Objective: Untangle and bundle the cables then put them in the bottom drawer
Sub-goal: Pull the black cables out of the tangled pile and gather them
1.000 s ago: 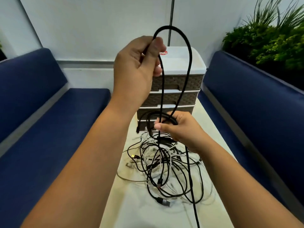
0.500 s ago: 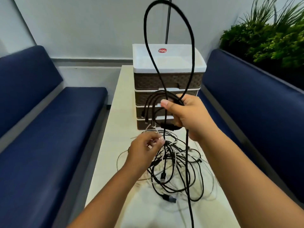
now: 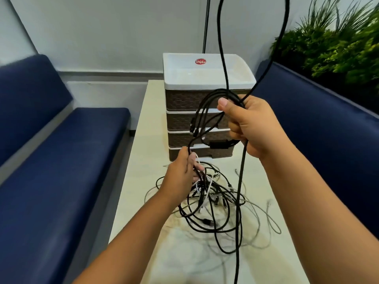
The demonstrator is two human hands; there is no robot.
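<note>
Now left hand (image 3: pixel 180 175) down at the tangle (image 3: pixel 213 203), off the loop.
Its fingers pinch a black strand near the desk (image 3: pixel 141 140); right hand (image 3: pixel 249 128) grips the coiled black cable (image 3: pixel 207 111) before the closed bottom drawer (image 3: pixel 196 154). One bundle forming, rest untouched.

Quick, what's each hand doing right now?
Left hand: pinches a strand of the tangled cables.
Right hand: grips the coiled black cable.
</note>
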